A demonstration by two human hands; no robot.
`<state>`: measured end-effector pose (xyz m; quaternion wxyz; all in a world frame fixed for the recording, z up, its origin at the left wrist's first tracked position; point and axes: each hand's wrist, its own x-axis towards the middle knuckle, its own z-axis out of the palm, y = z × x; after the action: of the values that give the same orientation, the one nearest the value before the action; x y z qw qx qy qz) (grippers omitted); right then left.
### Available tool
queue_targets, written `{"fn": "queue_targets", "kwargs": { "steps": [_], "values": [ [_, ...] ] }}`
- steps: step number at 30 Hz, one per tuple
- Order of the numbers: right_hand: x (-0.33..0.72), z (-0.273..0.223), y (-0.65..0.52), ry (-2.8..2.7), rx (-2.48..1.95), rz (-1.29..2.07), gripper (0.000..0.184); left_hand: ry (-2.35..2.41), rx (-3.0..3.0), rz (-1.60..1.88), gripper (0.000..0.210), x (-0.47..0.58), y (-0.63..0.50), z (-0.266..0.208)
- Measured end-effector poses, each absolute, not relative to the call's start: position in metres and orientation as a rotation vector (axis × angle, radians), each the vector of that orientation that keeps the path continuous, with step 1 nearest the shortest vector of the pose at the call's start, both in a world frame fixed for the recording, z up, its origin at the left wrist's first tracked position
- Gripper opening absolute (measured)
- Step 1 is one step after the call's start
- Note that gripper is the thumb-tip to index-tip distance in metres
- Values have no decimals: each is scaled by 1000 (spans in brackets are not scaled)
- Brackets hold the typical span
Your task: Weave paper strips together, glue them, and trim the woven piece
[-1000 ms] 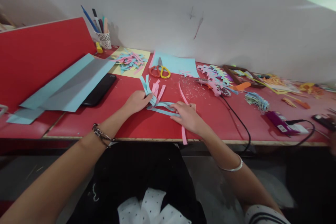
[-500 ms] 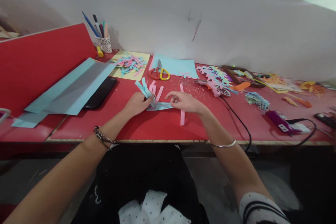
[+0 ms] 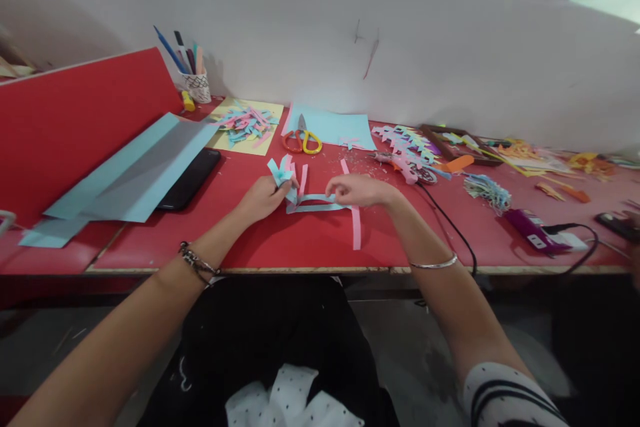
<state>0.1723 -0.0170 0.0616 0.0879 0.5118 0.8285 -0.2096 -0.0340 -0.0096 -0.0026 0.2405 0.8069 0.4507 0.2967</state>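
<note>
- Pinching the interlaced paper strips, the left hand is closed in the head view.
- The right hand half-curls at their blue tails; whether it grips, I cannot tell.
- Blue and pink, the strips sit over the red worktop, short ends sticking up.

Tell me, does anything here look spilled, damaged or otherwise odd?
Yes: tiny pale scraps lie scattered on the red table near the pink glue gun, looking spilled rather than gathered like the strips heaped on the yellow sheet. Stray marks also mar the wall.
</note>
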Motion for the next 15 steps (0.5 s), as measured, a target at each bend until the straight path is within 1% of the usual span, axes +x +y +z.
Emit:
{"fn": "queue_targets", "kwargs": {
  "steps": [4, 6, 8, 12, 15],
  "values": [
    [177, 56, -11, 2454, 1355, -962, 30, 1241, 2205, 846, 41, -32, -11, -1],
    [177, 53, -10, 2460, 1296, -1011, 31, 1246, 2203, 841, 43, -32, -12, -1],
    [175, 54, -12, 2509, 1300, -895, 31, 1250, 2201, 844, 44, -31, -12, 0],
    [165, 60, -27, 2519, 1489, -429, 24, 1261, 2209, 846, 44, -31, -13, 0],
    [158, 58, -47, 2505, 1455, -264, 24, 1254, 2213, 832, 44, -32, -12, -1]
  ]
}}
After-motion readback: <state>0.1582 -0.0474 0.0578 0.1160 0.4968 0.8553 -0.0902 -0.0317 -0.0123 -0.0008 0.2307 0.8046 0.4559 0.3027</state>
